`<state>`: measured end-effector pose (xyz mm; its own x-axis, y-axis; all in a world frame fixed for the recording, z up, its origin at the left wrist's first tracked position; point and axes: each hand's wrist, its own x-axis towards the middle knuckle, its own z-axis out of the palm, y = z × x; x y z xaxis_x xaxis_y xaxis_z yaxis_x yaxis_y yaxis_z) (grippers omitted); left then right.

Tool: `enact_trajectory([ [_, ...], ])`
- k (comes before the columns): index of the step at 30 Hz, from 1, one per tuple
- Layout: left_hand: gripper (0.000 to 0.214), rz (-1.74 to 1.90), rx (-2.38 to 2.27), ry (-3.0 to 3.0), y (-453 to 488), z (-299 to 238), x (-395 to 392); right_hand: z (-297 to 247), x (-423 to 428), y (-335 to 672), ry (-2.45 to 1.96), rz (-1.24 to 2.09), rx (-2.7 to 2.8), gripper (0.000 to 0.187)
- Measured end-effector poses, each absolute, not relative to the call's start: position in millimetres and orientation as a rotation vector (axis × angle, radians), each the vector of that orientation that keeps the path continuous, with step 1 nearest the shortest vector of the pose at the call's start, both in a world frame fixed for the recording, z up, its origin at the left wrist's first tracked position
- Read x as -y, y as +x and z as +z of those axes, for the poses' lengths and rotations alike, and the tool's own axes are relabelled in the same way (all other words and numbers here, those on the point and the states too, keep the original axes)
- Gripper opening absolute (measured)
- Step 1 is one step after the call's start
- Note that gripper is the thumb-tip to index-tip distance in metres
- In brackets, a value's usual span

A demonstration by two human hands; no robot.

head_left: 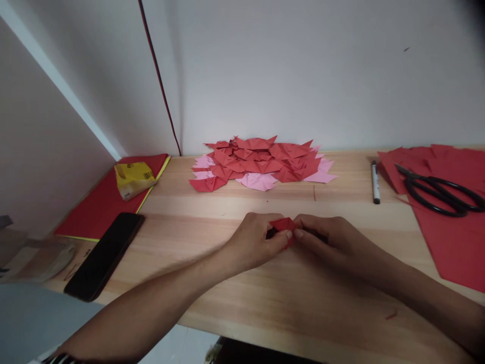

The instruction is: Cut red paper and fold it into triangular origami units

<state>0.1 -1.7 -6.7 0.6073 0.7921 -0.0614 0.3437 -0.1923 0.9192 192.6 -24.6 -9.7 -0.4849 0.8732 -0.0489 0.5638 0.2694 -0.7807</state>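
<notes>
A small folded piece of red paper (283, 225) lies on the wooden table (235, 298) at the middle. My left hand (257, 240) and my right hand (329, 237) meet over it, thumbs and fingertips pinched on its edges from either side. Most of the piece is hidden under the fingers. Behind the hands, by the wall, lies a pile of folded red and pink paper shapes (261, 163).
Red paper sheets (450, 227) lie at the right with black scissors (439, 192) on them and a marker pen (375, 182) beside. A black phone (104, 255), a yellow packet (133, 178) and a red folder (102, 207) are at the left.
</notes>
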Motion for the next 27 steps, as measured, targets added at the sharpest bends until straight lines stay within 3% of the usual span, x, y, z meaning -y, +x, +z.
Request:
enact_trajectory([
  [27,0.021,0.566,-0.906,1.772,-1.1,-3.0,2.7,-10.3,27.3,193.7,-1.322,0.981,2.198,0.031],
])
